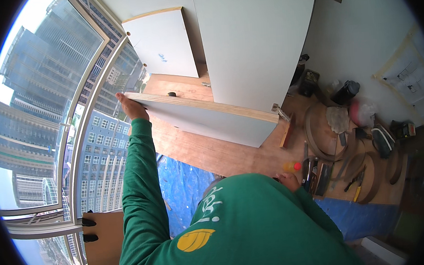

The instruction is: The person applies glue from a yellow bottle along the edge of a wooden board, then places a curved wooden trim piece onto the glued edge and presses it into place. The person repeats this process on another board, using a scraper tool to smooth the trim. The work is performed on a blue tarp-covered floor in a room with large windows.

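Observation:
My left hand point(134, 109) grips the far-left end of a white-faced plywood panel point(211, 120), its fingers over the top corner. The panel stands on its long edge, slanting across the plywood work surface point(183, 139), its bare layered edge facing up. A metal hinge point(280, 112) shows at its right end. My right hand point(288, 180) is low beside my body, near a bottle with a red cap point(296, 166). Its fingers are curled around a small dark thing, mostly hidden by my green shirt. A small black and yellow object point(172, 94) sits behind the panel.
A tall white panel point(250, 38) with hinges and a smaller white board point(163, 43) stand behind. At right lie rolls of edge banding point(318, 131), pliers with yellow handles point(358, 191), a glove point(338, 119) and several tools. Windows point(75, 121) line the left; blue sheeting point(181, 192) covers the floor.

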Motion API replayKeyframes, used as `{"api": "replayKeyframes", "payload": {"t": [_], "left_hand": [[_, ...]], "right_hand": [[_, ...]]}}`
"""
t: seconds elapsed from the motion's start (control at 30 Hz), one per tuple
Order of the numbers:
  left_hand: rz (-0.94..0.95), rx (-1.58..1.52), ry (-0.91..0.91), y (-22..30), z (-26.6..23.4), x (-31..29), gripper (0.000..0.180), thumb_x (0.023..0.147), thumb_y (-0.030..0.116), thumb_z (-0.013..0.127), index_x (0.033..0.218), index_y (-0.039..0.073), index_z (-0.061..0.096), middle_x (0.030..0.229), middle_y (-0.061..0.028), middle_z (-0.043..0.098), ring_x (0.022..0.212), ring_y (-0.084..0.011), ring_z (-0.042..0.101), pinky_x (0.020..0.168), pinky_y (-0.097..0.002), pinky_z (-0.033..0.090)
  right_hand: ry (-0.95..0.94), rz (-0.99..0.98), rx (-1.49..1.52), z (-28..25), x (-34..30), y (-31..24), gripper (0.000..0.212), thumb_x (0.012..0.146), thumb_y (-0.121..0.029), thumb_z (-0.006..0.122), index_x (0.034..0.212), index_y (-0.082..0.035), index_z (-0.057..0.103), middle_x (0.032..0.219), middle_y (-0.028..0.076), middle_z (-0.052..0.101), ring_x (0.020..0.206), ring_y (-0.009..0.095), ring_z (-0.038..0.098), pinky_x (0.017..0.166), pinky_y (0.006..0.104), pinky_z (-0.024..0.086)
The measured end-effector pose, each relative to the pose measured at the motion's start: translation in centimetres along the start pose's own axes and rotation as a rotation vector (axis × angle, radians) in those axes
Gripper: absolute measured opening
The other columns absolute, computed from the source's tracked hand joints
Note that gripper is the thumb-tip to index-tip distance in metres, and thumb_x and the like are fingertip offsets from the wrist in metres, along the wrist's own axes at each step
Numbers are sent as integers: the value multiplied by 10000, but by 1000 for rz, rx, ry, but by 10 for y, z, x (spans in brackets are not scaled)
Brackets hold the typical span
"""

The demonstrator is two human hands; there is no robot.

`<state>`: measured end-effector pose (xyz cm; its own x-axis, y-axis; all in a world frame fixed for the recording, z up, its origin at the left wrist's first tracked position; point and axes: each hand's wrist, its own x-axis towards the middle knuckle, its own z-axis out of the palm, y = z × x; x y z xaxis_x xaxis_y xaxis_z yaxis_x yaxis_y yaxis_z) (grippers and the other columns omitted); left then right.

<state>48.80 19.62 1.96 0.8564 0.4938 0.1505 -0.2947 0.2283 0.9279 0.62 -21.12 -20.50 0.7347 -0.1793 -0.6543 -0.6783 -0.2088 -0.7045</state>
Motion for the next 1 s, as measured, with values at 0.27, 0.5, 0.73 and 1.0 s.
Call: {"api": "replayKeyframes", "payload": {"t": [0.27, 0.5, 0.73, 1.0], "left_hand": [[-74, 40, -174, -8, -24, -21, 866, 1013, 827, 266, 1115, 48, 629, 926, -119, 698, 932, -232, 689, 823, -349, 506], [-149, 121, -160, -89, -83, -33, 892, 1026, 804, 327, 1369, 24, 590, 1054, -7, 630, 927, -126, 559, 919, -314, 465], [-171, 180, -162, -101, -106, -21, 845, 1050, 772, 318, 1154, -3, 637, 833, -5, 516, 760, -146, 442, 735, -319, 396], [-465, -241, -127, -37, -98, -67, 954, 979, 852, 336, 1640, 164, 348, 1653, -33, 412, 1494, -232, 401, 1230, -405, 333]], "right_hand": [[313, -497, 72, -1, -3, -144, 603, 874, -297, 868, 1325, 1, 601, 1257, 137, 654, 1118, 255, 660, 993, 378, 529], [205, -558, 54, 12, 52, -153, 634, 854, -281, 902, 1352, -9, 619, 1289, 141, 706, 1194, 280, 670, 1033, 384, 527], [261, -618, 32, 19, 47, -176, 386, 894, -207, 881, 1165, 9, 710, 1090, 90, 767, 983, 192, 696, 896, 342, 557], [454, -858, -183, -24, -46, -366, 399, 852, -287, 904, 904, 15, 648, 740, 102, 649, 664, 189, 562, 624, 370, 499]]}}
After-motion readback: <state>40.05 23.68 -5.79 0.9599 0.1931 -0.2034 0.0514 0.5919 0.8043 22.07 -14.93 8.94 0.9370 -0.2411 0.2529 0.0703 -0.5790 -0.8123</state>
